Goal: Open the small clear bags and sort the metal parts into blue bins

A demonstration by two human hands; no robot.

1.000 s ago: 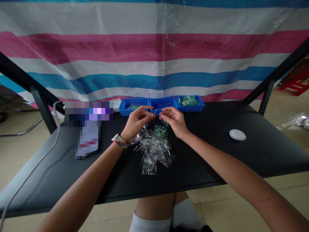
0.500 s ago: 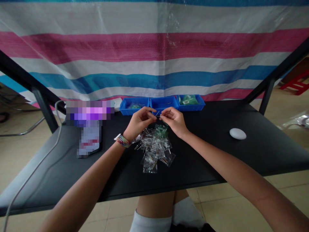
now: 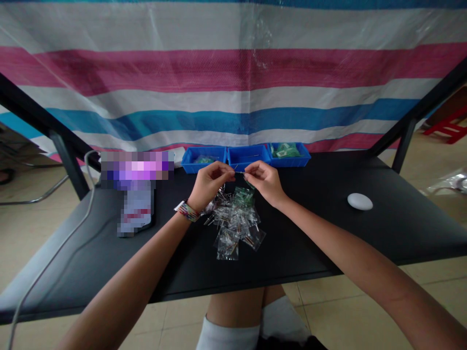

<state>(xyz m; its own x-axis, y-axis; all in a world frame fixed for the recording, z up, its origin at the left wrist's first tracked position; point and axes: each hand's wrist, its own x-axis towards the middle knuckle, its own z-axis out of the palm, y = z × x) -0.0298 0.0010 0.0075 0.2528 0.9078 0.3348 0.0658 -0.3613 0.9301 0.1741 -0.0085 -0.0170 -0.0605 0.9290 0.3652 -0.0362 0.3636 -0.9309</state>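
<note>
Silvery metal at the fingertips, just beyond the far end of the packet heap [image 3: 235, 224]: a thin pin [image 3: 239, 172], roughly level, bridging the small gap between left hand [image 3: 209, 184] and right hand [image 3: 267, 183]. Thumbs and forefingers drawn in narrow, pinched on opposite ends of the pin. At the left fingertips, a slanting sliver [image 3: 236, 166], too small to tell whether separate. Under the right fingers, something greenish [image 3: 250, 184], mostly hidden. Left of the heap, around the left wrist, a multicoloured band [image 3: 188, 211]. Within the heap, clear plastic packets, overlapped, with slim metal pieces inside; at its far end a green packet [image 3: 244, 196], at its far left loose pins [image 3: 222, 197]. Beyond the heap, three blue trays in a row: left tray [image 3: 193, 168] with clear and greenish packaging, middle tray [image 3: 239, 154] with a fine line of metal [image 3: 251, 156], right tray [image 3: 291, 162] with green packets [image 3: 286, 150]. Well right of the heap, a white oval object [image 3: 360, 201]. Well left, a phone-shaped item [image 3: 136, 209], blurred into blocks. Under the heap, a black tabletop [image 3: 302, 253]; far beyond it, a striped sheet [image 3: 146, 68] in pink, blue and white.
</note>
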